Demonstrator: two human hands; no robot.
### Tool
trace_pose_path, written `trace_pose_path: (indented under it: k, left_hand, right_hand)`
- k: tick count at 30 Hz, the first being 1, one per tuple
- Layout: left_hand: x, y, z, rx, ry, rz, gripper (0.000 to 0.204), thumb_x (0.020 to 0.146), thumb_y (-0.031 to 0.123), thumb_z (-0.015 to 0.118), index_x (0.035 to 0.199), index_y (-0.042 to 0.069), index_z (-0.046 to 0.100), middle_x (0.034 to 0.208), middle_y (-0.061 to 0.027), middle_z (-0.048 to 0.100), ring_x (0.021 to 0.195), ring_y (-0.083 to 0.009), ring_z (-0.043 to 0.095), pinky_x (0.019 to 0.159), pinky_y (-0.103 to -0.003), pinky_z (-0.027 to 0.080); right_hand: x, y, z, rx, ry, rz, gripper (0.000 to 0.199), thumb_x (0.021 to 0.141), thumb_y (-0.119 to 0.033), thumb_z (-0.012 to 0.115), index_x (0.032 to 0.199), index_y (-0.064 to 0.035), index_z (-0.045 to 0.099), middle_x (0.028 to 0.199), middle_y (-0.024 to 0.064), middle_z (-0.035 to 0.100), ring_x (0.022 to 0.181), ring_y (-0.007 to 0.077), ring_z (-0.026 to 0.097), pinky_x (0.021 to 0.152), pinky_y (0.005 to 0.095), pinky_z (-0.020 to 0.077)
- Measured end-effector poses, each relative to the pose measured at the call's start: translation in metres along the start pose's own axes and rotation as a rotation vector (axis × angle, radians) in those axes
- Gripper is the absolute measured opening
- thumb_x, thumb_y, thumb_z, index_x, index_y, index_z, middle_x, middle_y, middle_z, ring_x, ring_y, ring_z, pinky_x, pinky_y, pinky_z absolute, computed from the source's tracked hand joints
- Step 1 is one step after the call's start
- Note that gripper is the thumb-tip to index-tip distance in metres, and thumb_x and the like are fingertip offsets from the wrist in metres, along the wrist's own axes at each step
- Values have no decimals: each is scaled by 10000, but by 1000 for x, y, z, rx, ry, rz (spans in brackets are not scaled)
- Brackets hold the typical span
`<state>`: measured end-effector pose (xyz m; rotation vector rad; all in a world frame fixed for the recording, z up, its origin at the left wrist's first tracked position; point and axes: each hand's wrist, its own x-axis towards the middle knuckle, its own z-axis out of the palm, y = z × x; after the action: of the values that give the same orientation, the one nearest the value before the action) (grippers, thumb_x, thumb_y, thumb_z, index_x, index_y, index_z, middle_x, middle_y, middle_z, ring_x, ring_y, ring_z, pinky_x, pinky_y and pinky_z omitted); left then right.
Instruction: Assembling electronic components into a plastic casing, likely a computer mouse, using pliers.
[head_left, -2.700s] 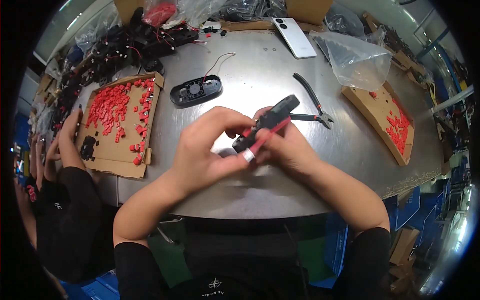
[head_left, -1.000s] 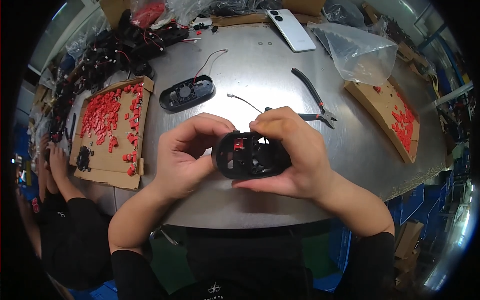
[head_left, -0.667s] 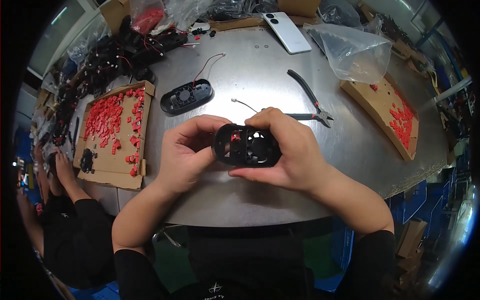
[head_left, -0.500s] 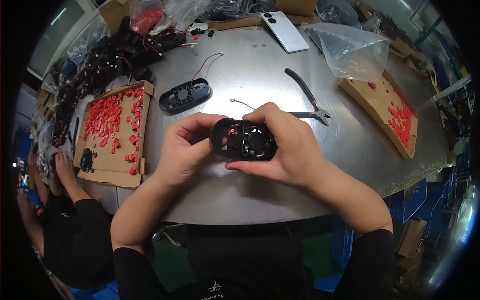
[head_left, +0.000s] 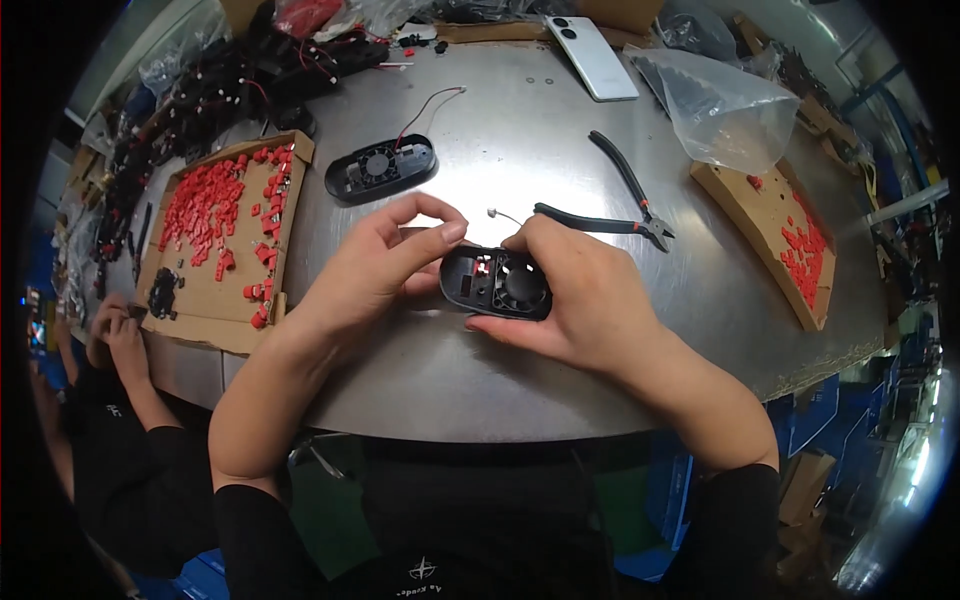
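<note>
My right hand point(head_left: 590, 290) grips a black oval plastic housing point(head_left: 465, 297) by its right end, thumb below and fingers along the top. A small round fan point(head_left: 520, 284) sits in the housing, with a red part point(head_left: 482, 266) beside it. My left hand point(head_left: 375, 255) is at the housing's left end, its thumb and index fingertips closed together above it. Anything between those fingertips is too small to make out. A thin cable with a white connector point(head_left: 492, 212) sticks out behind the housing. Farther back lies a second black housing point(head_left: 350, 181) with a fan and a red wire.
Cutting pliers point(head_left: 640, 222) lie open behind my right hand. Cardboard trays of red parts stand left point(head_left: 205, 310) and right point(head_left: 760, 235). A white phone point(head_left: 592, 60), a clear plastic bag point(head_left: 725, 110) and a heap of black wired parts point(head_left: 240, 90) lie farther back. Another person's hand point(head_left: 122, 330) is at far left.
My left thumb has come off the housing's left end and up to the index fingertip. My right hand still holds the housing, now tilted differently. The view has shifted slightly.
</note>
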<state>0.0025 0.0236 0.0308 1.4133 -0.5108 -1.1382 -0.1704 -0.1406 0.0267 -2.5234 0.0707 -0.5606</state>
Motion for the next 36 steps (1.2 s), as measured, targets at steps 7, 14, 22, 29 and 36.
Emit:
trace_pose_path:
  k: [7, 14, 22, 29, 36]
  left_hand:
    - [0, -4, -6, -19, -116, 11, 191, 992, 113, 734, 1105, 37, 600, 983, -40, 684, 902, -89, 680, 817, -234, 566]
    - [-8, -7, 0, 85, -78, 138, 130, 1002, 55, 679, 1073, 33, 573, 1045, -48, 663, 967, -97, 654, 866, -252, 545]
    - [-14, -7, 5, 229, -80, 188, 115, 1025, 22, 609, 1123, 33, 551, 1130, -63, 651, 1089, -119, 625, 971, -282, 521]
    - [-20, -11, 15, 150, -172, 219, 323, 1004, -49, 528, 1319, 22, 545, 1251, -92, 592, 1199, -137, 579, 1062, -317, 479]
    - [-12, -9, 6, 152, -211, 102, 318, 970, -60, 590, 1278, 14, 564, 1239, -54, 603, 1218, -137, 587, 1070, -321, 485]
  right_hand:
    - [0, -3, 3, -65, -100, 29, 597, 721, -429, 937, 1054, -42, 627, 923, 121, 661, 806, 320, 697, 682, 391, 542]
    - [0, -8, 2, -83, -121, 28, 606, 700, -381, 956, 1063, -22, 632, 960, 116, 645, 834, 310, 688, 706, 384, 544]
    - [-1, -6, 6, -76, -117, 9, 605, 685, -339, 965, 1071, -26, 619, 993, 126, 659, 863, 315, 693, 733, 380, 552]
    - [0, -12, 5, -77, -108, -23, 615, 670, -314, 968, 1093, -31, 624, 1000, 131, 676, 888, 318, 707, 738, 383, 570]
    - [-2, -16, 3, -148, -108, -30, 601, 656, -307, 965, 1081, -42, 633, 1005, 123, 679, 870, 299, 715, 707, 371, 579]
